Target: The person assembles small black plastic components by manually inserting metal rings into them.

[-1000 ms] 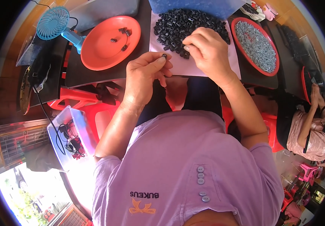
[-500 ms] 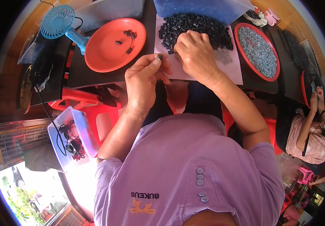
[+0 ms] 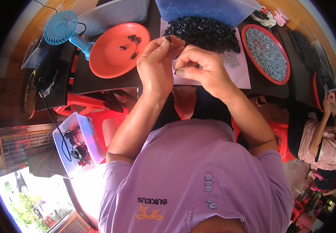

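Note:
My left hand [image 3: 155, 68] is raised over the table's near edge, pinching a small black plastic part [image 3: 168, 38] between thumb and fingers. Close on its right, my right hand [image 3: 210, 72] is closed in a pinch, thumb against forefinger; the tiny thing at its tips is too small to name. Behind both hands a heap of black plastic parts [image 3: 203, 35] lies on a pale sheet [image 3: 236, 75]. Small clear pieces [image 3: 229, 59] lie at the heap's near right side. An orange-red plate [image 3: 109, 64] on the left holds several black parts [image 3: 133, 39].
A red plate [image 3: 288, 73] full of silvery screws [image 3: 267, 54] stands on the right. Translucent bins [image 3: 210, 9] line the back. A blue fan [image 3: 61, 28] stands at the far left, above a box of cables [image 3: 84, 136]. Another person [image 3: 319, 143] sits at the right.
My right hand has come back from the heap toward my left hand, its fingertips now pinched. My left hand, still holding the black part, has risen slightly and shifted right.

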### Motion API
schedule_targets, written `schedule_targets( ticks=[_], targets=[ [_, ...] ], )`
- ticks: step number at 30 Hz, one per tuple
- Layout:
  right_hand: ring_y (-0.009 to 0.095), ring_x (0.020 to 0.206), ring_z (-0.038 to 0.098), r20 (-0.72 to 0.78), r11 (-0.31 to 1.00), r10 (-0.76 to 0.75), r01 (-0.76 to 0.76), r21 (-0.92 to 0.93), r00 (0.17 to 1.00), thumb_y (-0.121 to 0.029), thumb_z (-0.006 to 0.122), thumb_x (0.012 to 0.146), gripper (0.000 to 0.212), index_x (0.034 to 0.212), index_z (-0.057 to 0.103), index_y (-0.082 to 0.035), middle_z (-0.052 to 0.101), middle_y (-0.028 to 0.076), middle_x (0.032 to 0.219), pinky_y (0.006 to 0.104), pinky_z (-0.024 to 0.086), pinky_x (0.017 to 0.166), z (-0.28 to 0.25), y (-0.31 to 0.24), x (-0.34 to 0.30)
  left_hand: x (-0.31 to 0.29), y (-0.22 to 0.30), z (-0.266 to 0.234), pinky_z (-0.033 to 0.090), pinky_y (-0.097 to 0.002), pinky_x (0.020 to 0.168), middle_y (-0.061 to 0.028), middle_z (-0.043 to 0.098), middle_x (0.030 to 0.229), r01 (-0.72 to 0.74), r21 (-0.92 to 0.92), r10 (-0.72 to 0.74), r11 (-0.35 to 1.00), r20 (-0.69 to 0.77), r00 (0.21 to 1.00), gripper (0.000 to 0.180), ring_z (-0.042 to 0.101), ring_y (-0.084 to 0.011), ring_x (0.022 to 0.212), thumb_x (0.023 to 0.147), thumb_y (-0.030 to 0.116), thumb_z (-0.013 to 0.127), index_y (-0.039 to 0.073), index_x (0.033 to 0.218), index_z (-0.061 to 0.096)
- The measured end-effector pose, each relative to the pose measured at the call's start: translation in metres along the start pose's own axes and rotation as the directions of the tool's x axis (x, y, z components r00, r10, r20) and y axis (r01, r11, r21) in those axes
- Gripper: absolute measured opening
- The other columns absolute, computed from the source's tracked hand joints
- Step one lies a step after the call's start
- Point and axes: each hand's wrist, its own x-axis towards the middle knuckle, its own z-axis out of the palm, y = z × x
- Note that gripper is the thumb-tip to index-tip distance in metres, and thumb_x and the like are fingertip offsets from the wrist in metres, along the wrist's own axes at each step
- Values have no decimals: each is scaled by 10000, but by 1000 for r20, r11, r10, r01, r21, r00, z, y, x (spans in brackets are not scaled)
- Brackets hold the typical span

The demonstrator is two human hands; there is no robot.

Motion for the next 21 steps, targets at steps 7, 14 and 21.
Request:
schedule_targets(
  ticks=[7,14,21],
  targets=[
    [100,756,631,-128,977,155,-133,168,980,36,705,810,72,866,667,12,684,45,820,257,513,697,17,6,-16,0,-6,5,523,-413,918,-157,642,1005,102,-86,-100,991,18,995,177,654,-316,991,1000,112,493,-44,1041,565],
    [118,814,642,-13,969,154,-149,195,988,11,711,839,135,962,656,2,667,52,863,266,512,724,15,13,-21,-7,-4,10,534,-410,903,-172,644,1011,110,-29,-110,994,-29,993,183,665,-326,986,1004,123,499,-45,1035,564],
    [297,670,604,-140,856,-327,230,-463,935,-27,695,795,142,887,592,-60,542,84,793,394,481,578,30,16,-24,-3,-13,1,525,-413,909,-170,638,990,125,-121,-128,985,-15,992,186,660,-328,977,1011,124,487,-48,1020,556]
  ],
)
